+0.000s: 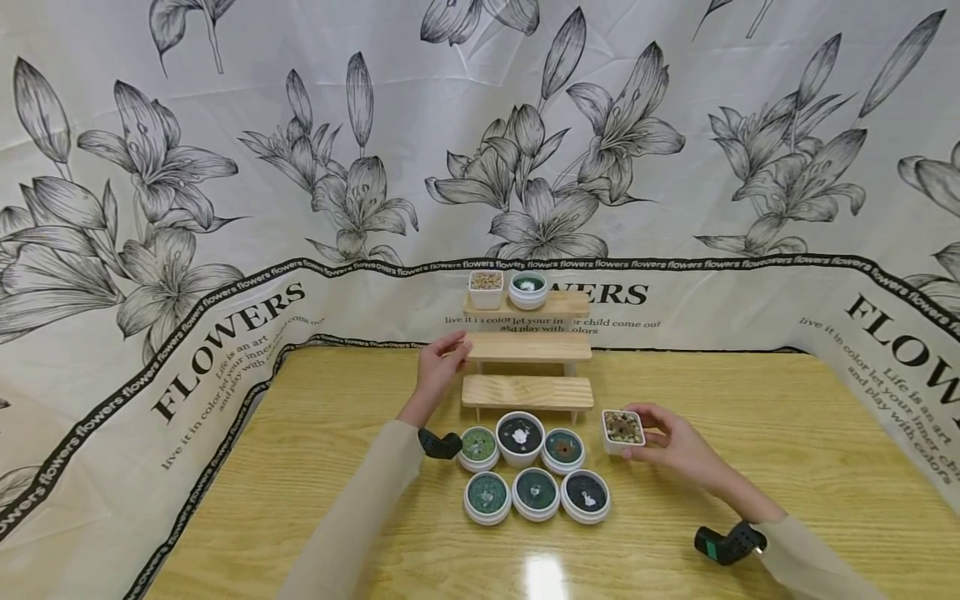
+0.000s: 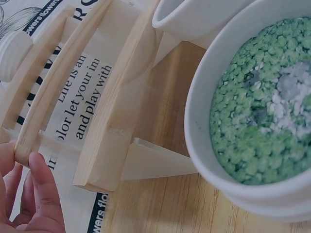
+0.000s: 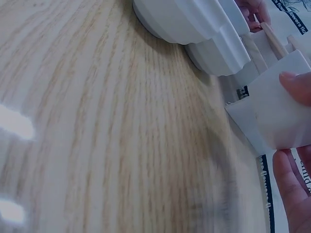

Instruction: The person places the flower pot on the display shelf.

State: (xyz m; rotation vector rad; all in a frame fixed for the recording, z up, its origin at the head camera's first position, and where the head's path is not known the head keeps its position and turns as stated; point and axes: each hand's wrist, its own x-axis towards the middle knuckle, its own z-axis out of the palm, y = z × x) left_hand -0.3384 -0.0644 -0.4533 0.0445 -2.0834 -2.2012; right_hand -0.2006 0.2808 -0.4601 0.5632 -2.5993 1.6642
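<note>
My left hand (image 1: pixel 442 360) pinches the left end of the middle plank of a three-tier wooden display stand (image 1: pixel 528 346). In the left wrist view, thumb and fingers (image 2: pixel 44 189) meet the rounded plank end. Right of the stand, my right hand (image 1: pixel 675 442) holds a small square white pot (image 1: pixel 611 447) filled with brown and tan pebbles. The right wrist view shows this pot (image 3: pixel 277 109) raised, thumb against one side and fingers beneath. On the top tier sit a square pebble-filled pot (image 1: pixel 486 292) and a round white pot (image 1: pixel 528 292) with a dark green top.
Several round white pots with green or dark fillings stand in two rows before the stand, among them a larger dark-filled pot (image 1: pixel 521 439) and a light green one (image 1: pixel 478 448). A flower-printed cloth (image 1: pixel 375 308) hangs behind the wooden table (image 1: pixel 315 417).
</note>
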